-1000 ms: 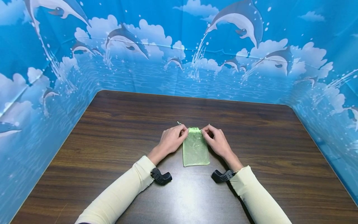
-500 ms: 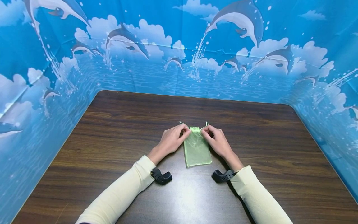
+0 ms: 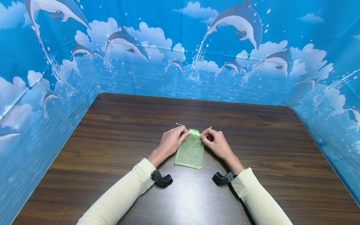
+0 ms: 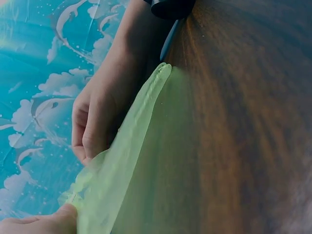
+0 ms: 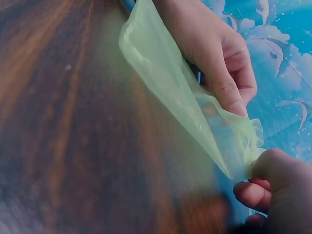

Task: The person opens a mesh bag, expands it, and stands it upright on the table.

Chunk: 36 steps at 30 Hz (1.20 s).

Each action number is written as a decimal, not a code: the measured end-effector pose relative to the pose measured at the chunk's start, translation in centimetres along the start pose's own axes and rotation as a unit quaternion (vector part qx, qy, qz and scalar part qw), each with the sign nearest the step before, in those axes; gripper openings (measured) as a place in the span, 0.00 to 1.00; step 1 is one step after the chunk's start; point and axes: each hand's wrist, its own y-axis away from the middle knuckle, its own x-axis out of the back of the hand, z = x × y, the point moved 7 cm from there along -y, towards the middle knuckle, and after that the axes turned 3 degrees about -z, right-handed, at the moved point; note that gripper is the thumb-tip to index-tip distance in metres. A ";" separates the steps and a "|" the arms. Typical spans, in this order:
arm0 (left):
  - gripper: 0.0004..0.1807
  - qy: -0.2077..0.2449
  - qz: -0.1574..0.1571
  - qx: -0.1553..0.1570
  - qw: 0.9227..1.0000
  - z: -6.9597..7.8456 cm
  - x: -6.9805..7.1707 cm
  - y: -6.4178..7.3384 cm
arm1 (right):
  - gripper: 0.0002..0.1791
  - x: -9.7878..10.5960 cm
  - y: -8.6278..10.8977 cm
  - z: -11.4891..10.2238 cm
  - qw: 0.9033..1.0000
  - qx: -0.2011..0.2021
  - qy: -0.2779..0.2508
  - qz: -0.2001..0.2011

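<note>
A sheer light-green drawstring pouch (image 3: pixel 191 153) hangs between the two hands, its neck gathered into ruffles. My left hand (image 3: pixel 173 140) pinches the neck's left side between thumb and fingertips. On the opposite side my right hand (image 3: pixel 217 143) pinches the drawstring close to the ruffle. Short cord ends (image 3: pixel 178 124) stick out beyond the fingers on both sides. The left wrist view shows the pouch (image 4: pixel 131 156) slanting down close over the wood, the right hand (image 4: pixel 100 117) behind it. Through the right wrist view the sheer fabric (image 5: pixel 165 73) looks flat, with nothing visible inside.
The dark wood-grain table (image 3: pixel 135 115) extends around both arms, glossy near the front. A blue curtain with printed dolphins (image 3: pixel 157 75) borders its back and sides. Black wrist cameras (image 3: pixel 161 179) project inward from each cuff.
The pouch's lower end has swung, first a little right, then left toward the left forearm. Both hands keep their pinch at the neck and have barely shifted.
</note>
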 end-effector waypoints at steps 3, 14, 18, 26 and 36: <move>0.08 -0.006 0.001 -0.003 1.000 0.1 0.0 0.0 | 0.05 0.0 0.0 -0.1 1.000 0.007 -0.006 0.001; 0.09 -0.009 0.012 -0.013 1.000 0.3 0.2 0.0 | 0.07 0.2 -0.1 -0.2 1.000 0.001 -0.008 -0.003; 0.09 -0.013 0.014 -0.013 1.000 0.3 0.2 0.0 | 0.07 0.2 -0.2 -0.2 1.000 -0.001 -0.007 -0.004; 0.09 -0.010 0.022 -0.012 1.000 0.2 0.2 0.0 | 0.06 0.1 0.1 -0.2 1.000 -0.005 -0.009 0.004; 0.09 -0.015 0.022 -0.007 1.000 0.1 0.3 0.0 | 0.06 0.3 0.0 -0.2 1.000 -0.004 -0.007 0.013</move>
